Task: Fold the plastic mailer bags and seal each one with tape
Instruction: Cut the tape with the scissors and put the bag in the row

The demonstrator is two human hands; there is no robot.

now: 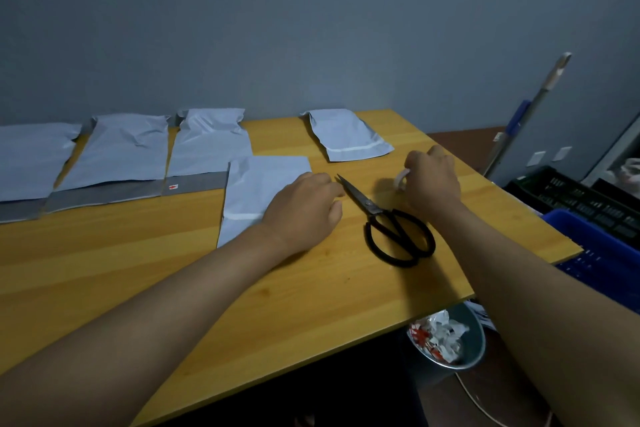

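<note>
A folded white mailer bag lies in the middle of the wooden table. My left hand rests on its right edge with curled fingers; whether it pinches anything cannot be told. My right hand grips a small roll of clear tape just above the table. Black scissors lie shut between my hands. Three unfolded mailer bags lie in a row at the back left, grey flaps toward me. A sealed folded bag sits at the back right.
The table's right edge runs diagonally close to my right arm. Below it stands a metal bin with paper scraps. A blue crate and a black crate sit to the right. A mop handle leans on the wall.
</note>
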